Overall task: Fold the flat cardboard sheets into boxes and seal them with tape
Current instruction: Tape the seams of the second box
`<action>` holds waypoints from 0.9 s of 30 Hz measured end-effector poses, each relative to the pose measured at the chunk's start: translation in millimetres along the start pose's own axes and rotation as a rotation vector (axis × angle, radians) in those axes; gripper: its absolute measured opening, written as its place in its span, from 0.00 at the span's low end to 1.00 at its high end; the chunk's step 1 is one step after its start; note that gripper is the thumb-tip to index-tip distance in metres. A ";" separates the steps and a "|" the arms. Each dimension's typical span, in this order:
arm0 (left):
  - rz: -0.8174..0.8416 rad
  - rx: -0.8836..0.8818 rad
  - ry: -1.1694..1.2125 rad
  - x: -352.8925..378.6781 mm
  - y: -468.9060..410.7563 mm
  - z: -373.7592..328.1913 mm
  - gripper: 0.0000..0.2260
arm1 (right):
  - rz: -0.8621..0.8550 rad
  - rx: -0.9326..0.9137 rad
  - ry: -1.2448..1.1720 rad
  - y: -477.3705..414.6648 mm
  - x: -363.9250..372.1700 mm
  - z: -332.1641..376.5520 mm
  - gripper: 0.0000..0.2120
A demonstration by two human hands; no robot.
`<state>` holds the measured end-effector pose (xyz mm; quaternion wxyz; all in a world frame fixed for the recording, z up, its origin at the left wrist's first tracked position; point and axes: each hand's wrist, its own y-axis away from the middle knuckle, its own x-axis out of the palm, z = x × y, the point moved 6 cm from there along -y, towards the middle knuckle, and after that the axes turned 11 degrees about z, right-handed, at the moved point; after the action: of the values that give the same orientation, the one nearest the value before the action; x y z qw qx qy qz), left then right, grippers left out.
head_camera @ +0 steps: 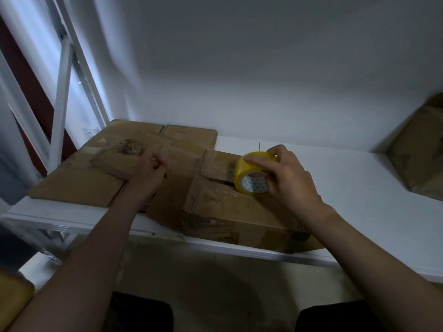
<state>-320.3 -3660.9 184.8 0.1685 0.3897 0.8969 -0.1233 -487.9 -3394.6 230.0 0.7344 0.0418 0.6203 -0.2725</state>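
At the white tabletop (347, 188), my right grip (287, 178) wraps around a yellow tape roll (253, 174), which it holds on edge over the top of a brown box (227, 212) sitting at the near edge. My left grip (151, 168) is curled tight above the cardboard to the left. It may be pinching the loose end of the tape, but I cannot tell. The box is already folded into shape, its flaps turned down, though a dark gap shows beside the roll and I see no strip laid across the seam, so the sealing looks barely started. Flat cardboard sheets (79, 185) lie stacked at the left, waiting to be folded. Another cardboard piece (417, 149) sits at the far right, its state unclear.
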 end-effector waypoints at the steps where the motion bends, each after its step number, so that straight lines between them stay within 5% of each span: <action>1: -0.002 -0.002 0.003 -1.1 -1.4 1.4 0.12 | -0.004 0.012 0.005 -0.1 0.1 3.1 0.28; 27: 0.027 -0.040 -0.098 43.2 8.0 57.6 0.13 | -0.120 0.272 0.053 0.3 15.5 43.7 0.28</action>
<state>-330.1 -3647.5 114.2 0.2218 0.3920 0.8844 -0.1221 -447.6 -3417.2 225.4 0.6877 0.1109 0.5980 -0.3964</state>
